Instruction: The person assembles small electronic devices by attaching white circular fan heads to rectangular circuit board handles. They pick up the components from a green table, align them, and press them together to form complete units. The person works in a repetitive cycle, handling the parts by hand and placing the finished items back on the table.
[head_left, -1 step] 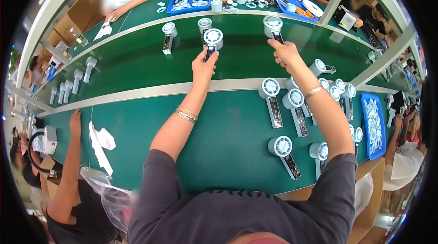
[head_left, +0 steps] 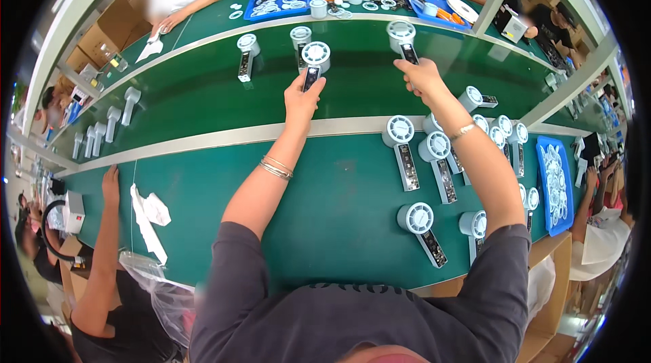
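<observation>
My left hand [head_left: 302, 97] grips the dark-topped handle of a pale grey handheld fan [head_left: 316, 56] with a round slotted head, holding it over the raised green shelf. My right hand [head_left: 422, 77] is closed around the handle of a second such fan [head_left: 401, 32], farther right. Just behind the left one stands another fan [head_left: 301, 37], partly hidden, and to its left lies a fan [head_left: 247, 52] with its handle toward me. Under my right forearm several more fans [head_left: 415, 217] lie on the near green bench [head_left: 339, 227], circuit boards exposed in their handles.
A blue tray [head_left: 569, 217] of pale rings stands at the right. Several plain fans [head_left: 130, 104] lie on the shelf's left part. White cloth [head_left: 146, 224] and a co-worker's arm [head_left: 105, 234] are at the left. A metal post [head_left: 569, 85] rises right; co-workers and parts trays [head_left: 254, 13] are across.
</observation>
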Available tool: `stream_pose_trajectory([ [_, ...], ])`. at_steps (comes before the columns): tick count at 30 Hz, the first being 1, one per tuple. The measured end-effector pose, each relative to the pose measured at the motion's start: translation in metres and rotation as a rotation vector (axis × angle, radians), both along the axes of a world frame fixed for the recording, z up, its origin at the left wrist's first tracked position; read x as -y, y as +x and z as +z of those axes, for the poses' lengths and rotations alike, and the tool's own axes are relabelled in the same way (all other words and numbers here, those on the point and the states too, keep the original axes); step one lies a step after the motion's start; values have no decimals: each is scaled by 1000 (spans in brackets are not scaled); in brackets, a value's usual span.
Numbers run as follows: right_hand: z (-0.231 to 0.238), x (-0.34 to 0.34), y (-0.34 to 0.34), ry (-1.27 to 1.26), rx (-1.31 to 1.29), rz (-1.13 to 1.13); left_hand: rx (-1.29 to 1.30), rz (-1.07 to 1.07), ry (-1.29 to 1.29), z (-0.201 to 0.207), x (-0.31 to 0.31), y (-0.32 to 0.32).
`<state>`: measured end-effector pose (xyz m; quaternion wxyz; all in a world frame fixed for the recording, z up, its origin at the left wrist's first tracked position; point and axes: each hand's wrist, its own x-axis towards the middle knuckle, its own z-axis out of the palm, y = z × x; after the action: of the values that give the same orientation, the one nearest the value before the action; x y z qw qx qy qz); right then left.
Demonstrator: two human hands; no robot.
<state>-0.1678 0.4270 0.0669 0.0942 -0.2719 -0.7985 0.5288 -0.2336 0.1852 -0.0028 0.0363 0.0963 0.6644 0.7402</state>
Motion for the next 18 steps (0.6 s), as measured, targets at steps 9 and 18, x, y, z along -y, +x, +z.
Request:
stream_pose_trajectory([
  [9,-25,-27,-85,266,253,-57,-234,72,-243,-47,-57,-72],
  [18,-54,-52,-121,540,453,109,-327,326,-841,-52,-113,-136],
])
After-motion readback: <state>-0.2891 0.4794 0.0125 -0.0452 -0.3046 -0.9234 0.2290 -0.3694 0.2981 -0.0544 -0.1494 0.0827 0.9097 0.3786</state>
